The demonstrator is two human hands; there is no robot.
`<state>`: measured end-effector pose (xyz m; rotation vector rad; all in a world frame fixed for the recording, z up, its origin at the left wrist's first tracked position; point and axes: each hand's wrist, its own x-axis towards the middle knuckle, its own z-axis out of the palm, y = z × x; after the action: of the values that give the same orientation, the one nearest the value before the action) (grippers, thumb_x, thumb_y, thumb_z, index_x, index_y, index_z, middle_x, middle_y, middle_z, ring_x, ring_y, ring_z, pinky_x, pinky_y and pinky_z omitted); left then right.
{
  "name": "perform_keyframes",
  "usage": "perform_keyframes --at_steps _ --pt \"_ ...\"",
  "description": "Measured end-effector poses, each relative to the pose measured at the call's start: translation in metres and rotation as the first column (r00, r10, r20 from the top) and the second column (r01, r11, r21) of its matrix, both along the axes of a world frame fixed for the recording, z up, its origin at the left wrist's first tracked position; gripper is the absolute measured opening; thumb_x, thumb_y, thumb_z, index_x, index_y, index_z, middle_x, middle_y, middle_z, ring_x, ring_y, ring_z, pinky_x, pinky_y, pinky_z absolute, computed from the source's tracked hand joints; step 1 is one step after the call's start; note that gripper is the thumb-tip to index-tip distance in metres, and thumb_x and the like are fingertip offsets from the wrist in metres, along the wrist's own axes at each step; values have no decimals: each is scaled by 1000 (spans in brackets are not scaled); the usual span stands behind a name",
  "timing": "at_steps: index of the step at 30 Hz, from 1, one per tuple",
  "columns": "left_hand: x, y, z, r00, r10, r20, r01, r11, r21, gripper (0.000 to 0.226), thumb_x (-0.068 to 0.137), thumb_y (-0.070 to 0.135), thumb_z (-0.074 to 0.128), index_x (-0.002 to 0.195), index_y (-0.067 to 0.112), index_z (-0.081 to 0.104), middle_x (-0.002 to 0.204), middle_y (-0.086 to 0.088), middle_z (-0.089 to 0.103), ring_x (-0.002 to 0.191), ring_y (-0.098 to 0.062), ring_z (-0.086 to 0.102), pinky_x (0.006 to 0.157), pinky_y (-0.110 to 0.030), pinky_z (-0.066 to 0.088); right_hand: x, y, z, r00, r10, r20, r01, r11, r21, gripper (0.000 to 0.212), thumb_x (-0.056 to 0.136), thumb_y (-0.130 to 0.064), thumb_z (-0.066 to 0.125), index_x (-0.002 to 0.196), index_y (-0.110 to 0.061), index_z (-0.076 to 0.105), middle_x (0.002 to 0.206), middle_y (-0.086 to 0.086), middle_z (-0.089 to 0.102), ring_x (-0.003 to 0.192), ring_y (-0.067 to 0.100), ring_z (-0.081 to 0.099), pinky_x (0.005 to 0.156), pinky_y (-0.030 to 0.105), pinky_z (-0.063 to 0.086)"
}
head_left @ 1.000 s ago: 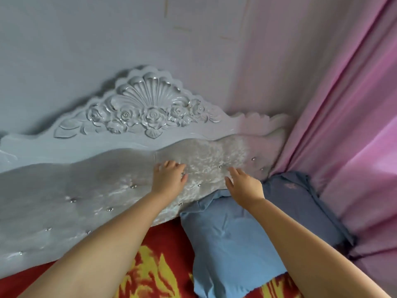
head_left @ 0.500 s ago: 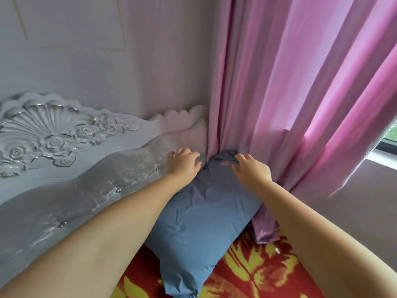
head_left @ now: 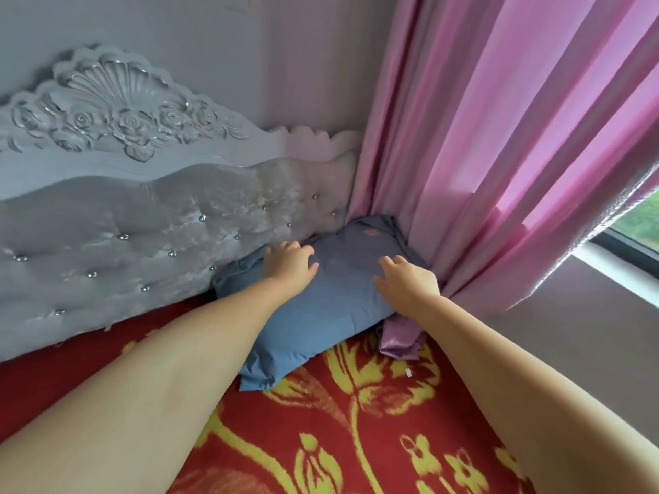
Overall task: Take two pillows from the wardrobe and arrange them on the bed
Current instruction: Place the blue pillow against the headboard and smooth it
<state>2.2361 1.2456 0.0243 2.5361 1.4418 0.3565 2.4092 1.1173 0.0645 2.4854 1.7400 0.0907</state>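
Pillow (head_left: 331, 308): blue, lies flat on the bed (head_left: 356, 422) at its head end, in the corner where headboard (head_left: 160, 222) meets curtain (head_left: 499, 155). Long axis runs diagonally, from the near-left corner low in view up to the far-right corner tucked into the curtain folds. Its far long edge touches the padded lower part of the headboard. A small reddish mark shows on the case near the far end.

Left hand (head_left: 289, 265): palm down on the pillow's far-left part, close to the headboard, fingers bent and pressing into the cloth. Not clamped round anything.

Right hand (head_left: 406, 281): palm down on the pillow's right side, fingers spread and flat, nothing gripped. It sits just beside the curtain.

Surroundings: bed covered by a red blanket with a yellow flower pattern. Headboard is pale grey, with carved shell and roses above, tufted panel with shiny studs below. Pink curtain hangs to the right, its folds touching the pillow's far end and right edge. A bunched bit of purple cloth (head_left: 401, 338) lies on the blanket against the pillow's right edge, under the right wrist. Window (head_left: 638, 226) at far right.
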Motion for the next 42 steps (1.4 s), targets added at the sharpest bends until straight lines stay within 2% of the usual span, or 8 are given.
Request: perform_keyframes --at_steps 5,9,13,19,24,29,35,42 --pt "-57 -7 -13 992 130 4 -129 991 -40 33 93 37 49 123 24 56 127 -6 56 120 -28 48 101 -42 33 -30 8 0 988 143 61 -139 988 -69 31 97 -29 40 124 -17 48 117 6 54 100 30 62 63 31 38" --pt "-114 -4 -18 996 57 -69 -53 997 60 27 93 31 46 114 22 59 120 -5 57 117 -25 46 100 -44 30 -79 33 -9 964 230 137 -213 969 -126 29 98 -18 42 124 -17 57 121 4 51 102 27 59 66 33 47" --pt "-200 6 -28 992 16 -121 -1 992 127 25 89 32 49 110 23 60 116 -3 59 116 -24 47 98 -44 30 -168 54 -38 977 196 83 -189 978 -82 29 99 -19 43 125 -17 56 126 4 45 101 27 57 64 33 46" --pt "-296 34 -20 991 -35 -126 53 989 142 28 89 34 50 113 23 60 116 -3 60 114 -25 49 100 -46 29 -266 82 -41 996 86 -11 -86 993 -79 44 100 -36 37 139 -18 32 131 9 46 97 33 64 62 34 40" --pt "-278 36 1 971 -190 -145 205 975 90 30 91 33 49 116 20 57 119 -6 57 119 -27 45 103 -47 27 -277 69 -16 999 -25 -29 26 999 39 41 98 -33 40 137 -18 35 127 8 46 94 33 63 60 34 41" --pt "-243 -4 8 917 -360 -173 378 922 84 27 92 32 46 114 19 56 119 -7 55 118 -27 43 107 -48 24 -266 10 -15 989 -143 -41 144 989 23 44 99 -39 39 138 -18 34 127 9 48 95 34 63 60 35 39" --pt "-216 -63 37 912 -364 -191 386 917 97 28 96 29 42 119 18 54 126 -8 53 123 -26 41 111 -49 22 -253 -75 10 973 -231 -3 231 972 49 42 99 -40 39 134 -17 35 122 8 50 91 31 64 60 32 38" --pt "-191 -189 54 912 -383 -147 402 905 136 30 96 30 42 120 18 54 125 -8 53 123 -27 40 113 -51 18 -239 -204 43 968 -239 74 231 968 96 44 99 -39 39 138 -17 34 122 7 50 93 32 65 62 33 40"
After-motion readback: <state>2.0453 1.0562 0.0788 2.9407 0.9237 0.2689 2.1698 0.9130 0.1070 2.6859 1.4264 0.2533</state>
